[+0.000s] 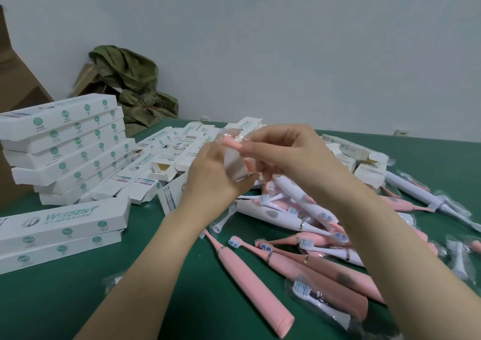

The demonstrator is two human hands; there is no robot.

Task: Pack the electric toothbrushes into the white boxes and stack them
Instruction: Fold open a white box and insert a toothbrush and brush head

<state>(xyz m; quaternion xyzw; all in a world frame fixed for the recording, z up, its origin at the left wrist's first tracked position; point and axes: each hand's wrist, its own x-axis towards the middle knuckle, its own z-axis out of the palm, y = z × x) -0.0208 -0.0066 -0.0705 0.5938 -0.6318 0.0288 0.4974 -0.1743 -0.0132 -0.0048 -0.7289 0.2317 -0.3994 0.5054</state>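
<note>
Since the loose pink toothbrush [250, 282] lying nearest on the green table [65, 300] is a long, stiff, tapered stick with a smooth body, I judge such a piece light and somewhat slippery. It is best taken round the thick handle, never by the thin neck or the bristles. Just beside it lies a bagged brush head [312, 295], whose clear film would slide under the fingers. Beyond these, under the right forearm, a heap of toothbrushes [299, 209], pink and white, lies criss-crossed, some in film and some bare. Above the heap the left hand [208, 175] has its fingers curled round a white box [235, 165], held upright with its open end up. The right hand [286, 152] pinches the top of a sleeved toothbrush [232, 142], whose pink end and crinkled clear sleeve stand out of the box mouth. The thin card box looks easy to crush, so a loose hold on its long edges suits it. The sleeve may bunch at the mouth and wants guiding in. Behind the hands lie empty boxes [179, 144] with flaps open. To the left a low stack [59, 230] of closed boxes sits near, and a tall stack [65, 144] farther back. A green bag [132, 84] slumps against the wall.
</note>
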